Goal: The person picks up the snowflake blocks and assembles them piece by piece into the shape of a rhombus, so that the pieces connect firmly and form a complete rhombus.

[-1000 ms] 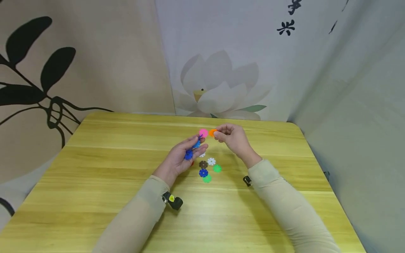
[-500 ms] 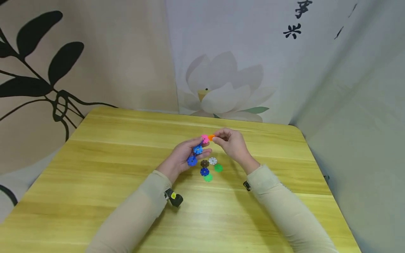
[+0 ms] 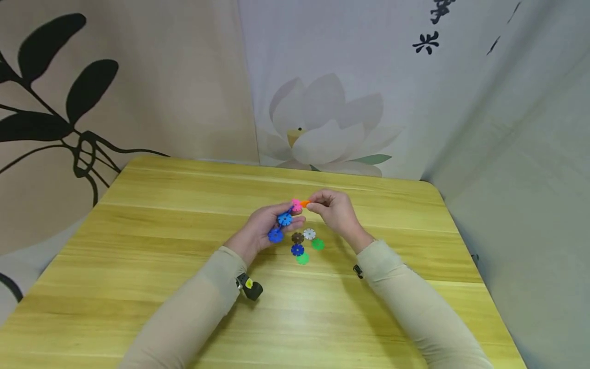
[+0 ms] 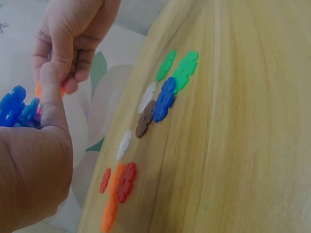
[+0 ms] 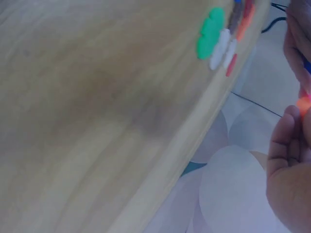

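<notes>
In the head view my left hand [image 3: 258, 228] holds a linked chain of notched plastic discs, palm up, its thumb over the top. The chain runs from a blue disc [image 3: 275, 235] through a lighter blue disc [image 3: 285, 219] to a pink disc [image 3: 296, 205]. My right hand [image 3: 338, 212] pinches an orange disc [image 3: 304, 204] between thumb and fingertips. That disc stands edge-on against the pink one; whether their notches interlock I cannot tell. The left wrist view shows the blue end [image 4: 11, 107], while the left thumb partly hides the pink and orange discs.
Below the hands, loose discs lie on the wooden table [image 3: 184, 287]: brown [image 3: 297, 238], white [image 3: 309, 234], dark blue [image 3: 297, 250] and two green ones [image 3: 318, 244]. Red [image 4: 127, 182], orange [image 4: 110, 213] and another white disc [image 4: 124, 144] show in the left wrist view.
The orange disc has moved left from a gap beside the pink disc to meet its edge, and has turned edge-on. The left hand's chain has tilted, showing more of the blue discs.
</notes>
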{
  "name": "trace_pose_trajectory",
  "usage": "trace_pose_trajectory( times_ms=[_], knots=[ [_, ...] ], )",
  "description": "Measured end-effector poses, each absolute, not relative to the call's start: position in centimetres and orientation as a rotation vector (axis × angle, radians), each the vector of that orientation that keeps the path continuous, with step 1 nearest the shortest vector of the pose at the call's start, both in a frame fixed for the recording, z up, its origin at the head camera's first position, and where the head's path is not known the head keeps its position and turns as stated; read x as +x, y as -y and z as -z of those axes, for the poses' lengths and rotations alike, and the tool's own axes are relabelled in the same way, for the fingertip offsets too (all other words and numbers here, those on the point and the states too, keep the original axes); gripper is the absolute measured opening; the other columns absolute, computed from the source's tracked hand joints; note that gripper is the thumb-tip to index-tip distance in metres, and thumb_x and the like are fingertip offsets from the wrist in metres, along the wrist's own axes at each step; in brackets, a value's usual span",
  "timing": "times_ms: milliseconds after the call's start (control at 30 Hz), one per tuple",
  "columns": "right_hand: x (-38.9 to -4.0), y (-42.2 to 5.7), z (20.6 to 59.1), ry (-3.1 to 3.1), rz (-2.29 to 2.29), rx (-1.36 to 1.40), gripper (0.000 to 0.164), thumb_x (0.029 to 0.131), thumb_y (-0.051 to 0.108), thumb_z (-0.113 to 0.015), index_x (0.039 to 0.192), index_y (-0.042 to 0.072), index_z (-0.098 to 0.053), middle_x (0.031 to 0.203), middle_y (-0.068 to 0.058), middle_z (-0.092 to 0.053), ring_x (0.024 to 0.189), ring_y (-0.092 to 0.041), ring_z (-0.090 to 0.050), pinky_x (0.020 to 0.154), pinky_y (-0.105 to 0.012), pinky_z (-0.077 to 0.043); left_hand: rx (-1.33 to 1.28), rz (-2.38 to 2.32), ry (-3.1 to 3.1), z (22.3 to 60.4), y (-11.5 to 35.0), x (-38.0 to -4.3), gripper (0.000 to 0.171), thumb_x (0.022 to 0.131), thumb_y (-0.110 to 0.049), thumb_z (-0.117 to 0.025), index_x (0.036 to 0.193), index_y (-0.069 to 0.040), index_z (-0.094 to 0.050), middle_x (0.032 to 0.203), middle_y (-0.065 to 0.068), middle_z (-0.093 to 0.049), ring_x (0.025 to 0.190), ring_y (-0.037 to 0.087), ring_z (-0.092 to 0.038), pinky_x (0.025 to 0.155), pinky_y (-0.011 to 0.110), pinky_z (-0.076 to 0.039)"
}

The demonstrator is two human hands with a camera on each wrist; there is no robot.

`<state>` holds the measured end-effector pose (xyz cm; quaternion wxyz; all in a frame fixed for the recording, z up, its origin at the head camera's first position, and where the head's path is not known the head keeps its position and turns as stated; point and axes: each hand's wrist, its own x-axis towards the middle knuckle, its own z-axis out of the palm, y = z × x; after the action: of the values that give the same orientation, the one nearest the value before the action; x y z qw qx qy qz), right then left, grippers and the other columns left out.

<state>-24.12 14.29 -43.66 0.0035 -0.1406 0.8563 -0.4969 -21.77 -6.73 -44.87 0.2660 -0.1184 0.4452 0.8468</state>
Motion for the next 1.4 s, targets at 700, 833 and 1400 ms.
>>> trace_pose_trajectory(
  times_ms=[700, 833, 1400],
  knots=[
    [-24.6, -13.4, 44.3, -2.711, 1.596, -0.470, 0.006, 0.099, 0.009, -0.077, 0.102, 0.004, -0.077, 0.095, -0.011, -0.079, 0.077, -0.015, -0.062, 0.065, -0.018, -0.053, -0.250, -2.296, -1.228, 44.9, 6.7, -22.2, 0.044, 0.115, -0.027, -0.051, 0.145, 0.006, -0.055, 0.101, 0.010, -0.082, 0.090, 0.020, -0.083, 0.085, 0.026, -0.067],
    [-24.6, -13.3, 44.3, -2.699, 1.535, -0.474, 0.015, 0.100, 0.011, -0.076, 0.112, 0.004, -0.077, 0.105, -0.012, -0.080, 0.087, -0.019, -0.071, 0.076, -0.022, -0.062, -0.247, -2.310, -1.162, 45.3, 6.5, -22.3, 0.040, 0.116, -0.028, -0.049, 0.143, 0.001, -0.054, 0.113, 0.012, -0.079, 0.093, 0.024, -0.083, 0.089, 0.030, -0.067],
    [-23.5, -14.7, 46.0, -2.687, 0.650, -0.682, 0.032, 0.095, 0.024, -0.084, 0.121, 0.006, -0.079, 0.116, -0.009, -0.079, 0.109, -0.025, -0.073, 0.103, -0.045, -0.062, -0.347, -2.311, -1.137, 45.8, 7.2, -22.3, 0.046, 0.115, -0.030, -0.050, 0.151, -0.002, -0.049, 0.163, 0.021, -0.050, 0.096, 0.022, -0.082, 0.087, 0.025, -0.067]
  ],
)
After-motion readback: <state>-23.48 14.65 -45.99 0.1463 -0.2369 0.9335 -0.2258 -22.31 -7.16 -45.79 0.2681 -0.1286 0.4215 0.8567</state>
